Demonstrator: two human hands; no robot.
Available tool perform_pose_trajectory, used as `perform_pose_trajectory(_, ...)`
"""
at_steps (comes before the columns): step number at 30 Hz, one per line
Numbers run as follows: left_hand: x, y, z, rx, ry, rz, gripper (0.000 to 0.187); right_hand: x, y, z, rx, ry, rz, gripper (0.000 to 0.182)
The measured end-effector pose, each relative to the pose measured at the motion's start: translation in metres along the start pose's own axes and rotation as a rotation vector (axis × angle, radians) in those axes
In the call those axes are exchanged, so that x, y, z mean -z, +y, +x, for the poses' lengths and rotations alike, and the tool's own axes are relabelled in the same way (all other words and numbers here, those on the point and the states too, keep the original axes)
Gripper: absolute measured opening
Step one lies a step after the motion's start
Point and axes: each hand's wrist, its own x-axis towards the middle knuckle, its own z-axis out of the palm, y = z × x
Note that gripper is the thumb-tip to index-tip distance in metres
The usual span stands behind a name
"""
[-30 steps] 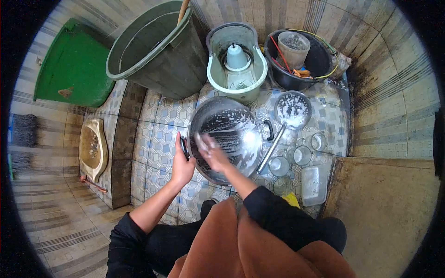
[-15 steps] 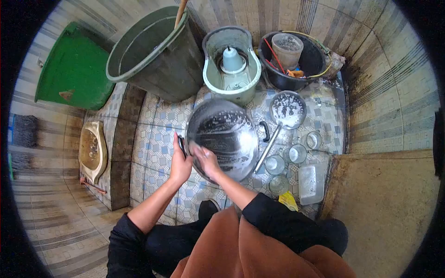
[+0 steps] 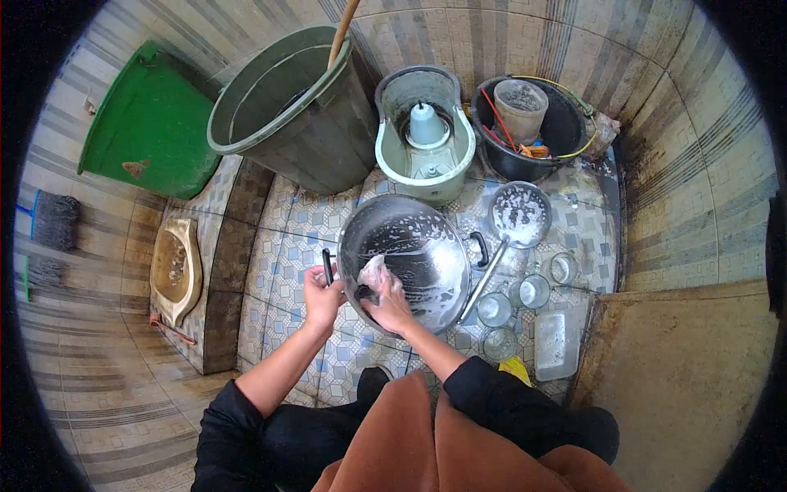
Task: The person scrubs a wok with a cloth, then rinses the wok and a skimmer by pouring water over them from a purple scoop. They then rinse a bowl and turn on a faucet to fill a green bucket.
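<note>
A large dark wok [image 3: 418,275] with black side handles stands on the tiled floor in front of me, its inside streaked with white suds. My left hand [image 3: 322,302] grips its left handle [image 3: 329,267]. Inside the wok, near the left wall, my right hand [image 3: 388,310] is closed on a crumpled whitish cloth [image 3: 375,269] wet with foam. Right of the wok lies a long-handled skimmer ladle [image 3: 520,215] covered in suds, its handle slanting down towards the wok's rim.
Several glass mugs [image 3: 494,309] and a clear plastic container [image 3: 557,348] stand at the right by a low wall [image 3: 672,353]. Behind the wok are a tall grey-green bin [image 3: 320,148], a mop bucket [image 3: 434,187] and a black bucket [image 3: 520,168]. A squat toilet [image 3: 193,275] is at left.
My right hand has moved a little right and up inside the wok, and the cloth now shows in it. The whole view has shifted slightly down and right.
</note>
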Motion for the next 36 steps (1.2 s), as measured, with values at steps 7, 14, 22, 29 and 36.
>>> perform_pose_trajectory(7,0.020,-0.015,0.018,-0.304,-0.352,0.276,0.056,0.038,-0.011,0.026,-0.184,-0.642,1.003,0.083)
perform_pose_trajectory(14,0.012,-0.020,0.014,-0.825,-0.381,0.857,0.093,0.044,0.001,0.034,0.121,-0.625,0.617,0.071)
perform_pose_trajectory(22,0.002,-0.028,0.011,-0.801,-0.276,0.673,0.081,0.025,0.027,0.005,-0.117,-0.455,0.100,0.047)
perform_pose_trajectory(29,0.006,-0.029,0.012,-0.832,-0.178,0.629,0.077,0.040,0.095,0.011,-0.127,-0.230,-0.630,0.047)
perform_pose_trajectory(36,0.004,-0.028,0.011,-0.806,-0.145,0.620,0.077,0.020,0.006,0.017,-0.046,-0.673,0.481,0.087)
